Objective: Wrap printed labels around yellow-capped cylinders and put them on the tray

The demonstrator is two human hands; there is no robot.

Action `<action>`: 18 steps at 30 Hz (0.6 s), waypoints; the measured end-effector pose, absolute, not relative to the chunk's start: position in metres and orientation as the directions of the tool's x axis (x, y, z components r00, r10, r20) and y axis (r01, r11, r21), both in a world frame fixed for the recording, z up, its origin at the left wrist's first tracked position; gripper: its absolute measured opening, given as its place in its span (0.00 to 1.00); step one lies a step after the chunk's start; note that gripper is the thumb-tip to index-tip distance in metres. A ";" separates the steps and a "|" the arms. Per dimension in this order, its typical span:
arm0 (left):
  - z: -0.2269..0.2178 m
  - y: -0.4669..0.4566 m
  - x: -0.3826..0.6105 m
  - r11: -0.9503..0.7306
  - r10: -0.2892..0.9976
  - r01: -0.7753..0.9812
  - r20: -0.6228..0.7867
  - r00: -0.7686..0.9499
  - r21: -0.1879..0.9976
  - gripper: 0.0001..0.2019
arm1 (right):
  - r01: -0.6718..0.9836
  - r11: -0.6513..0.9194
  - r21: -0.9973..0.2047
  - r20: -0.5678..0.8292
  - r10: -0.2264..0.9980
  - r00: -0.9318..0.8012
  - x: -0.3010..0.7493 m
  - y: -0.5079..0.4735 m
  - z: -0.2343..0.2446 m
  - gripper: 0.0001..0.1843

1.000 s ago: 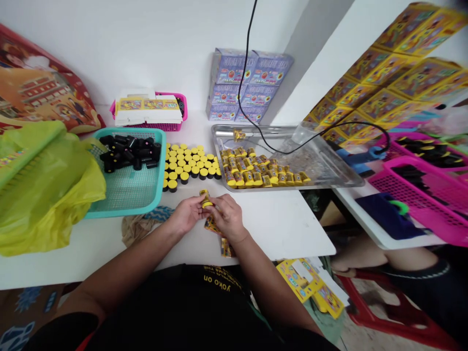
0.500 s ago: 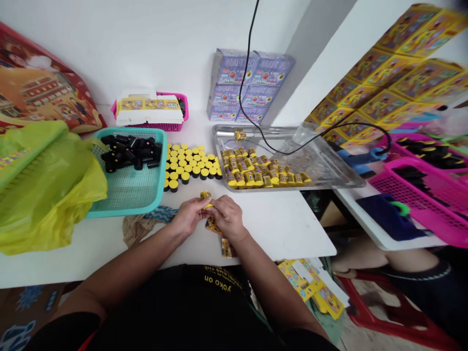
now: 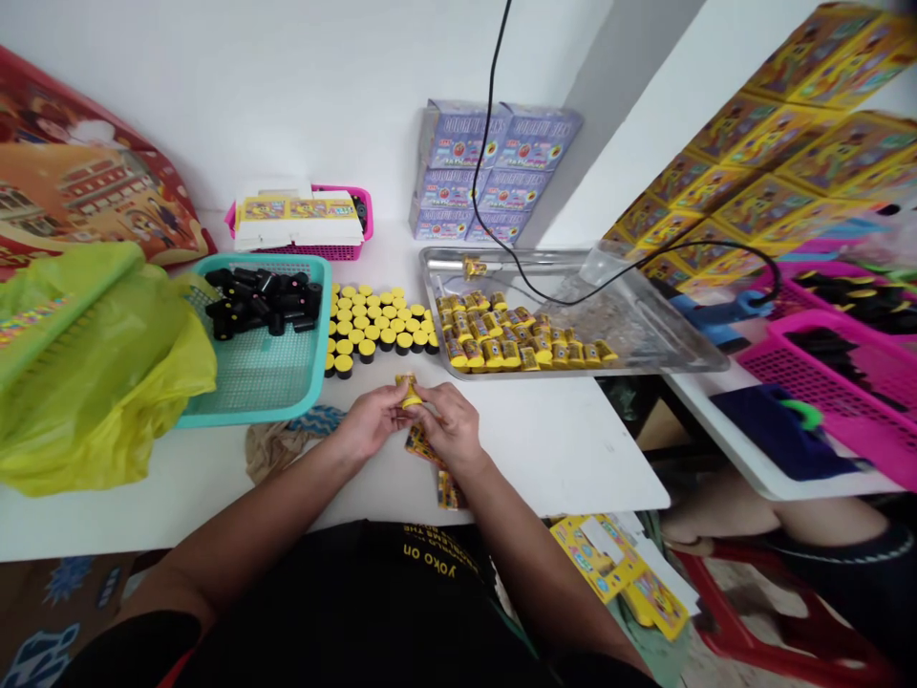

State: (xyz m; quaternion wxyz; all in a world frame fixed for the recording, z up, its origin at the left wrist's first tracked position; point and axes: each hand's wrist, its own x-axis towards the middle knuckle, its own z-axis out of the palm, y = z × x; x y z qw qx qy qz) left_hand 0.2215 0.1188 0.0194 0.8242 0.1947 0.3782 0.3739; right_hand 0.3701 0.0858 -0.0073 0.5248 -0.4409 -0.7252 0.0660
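My left hand and my right hand meet just above the white table. Both are partly closed, with the fingers curved rather than clenched, and together they grip a small yellow tube. It is a short cylinder wrapped in shiny printed paper, and it sticks up from between my fingers at a slight tilt. Narrow strips of printed paper lie on the table beneath my right hand.

Ahead of my hands, black tubes with flat yellow caps stand upright on the table, packed side by side. To their left, a teal plastic basket with a mesh bottom holds loose black tubes, their smooth sides catching the light. To their right, a steel tray with a raised rim carries a crowd of wrapped yellow tubes. A thin black cable droops across the tray. A crinkled yellow-green plastic bag slumps against the basket, and a crumpled cloth lies on the table near my left wrist. Printed cardboard boxes are stacked against the wall.
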 end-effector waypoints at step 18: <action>0.018 0.109 0.227 0.610 0.792 -0.448 -0.486 0.369 0.654 0.16 | 0.589 0.582 -0.561 0.682 0.728 -0.070 0.371 0.084 -0.011 0.06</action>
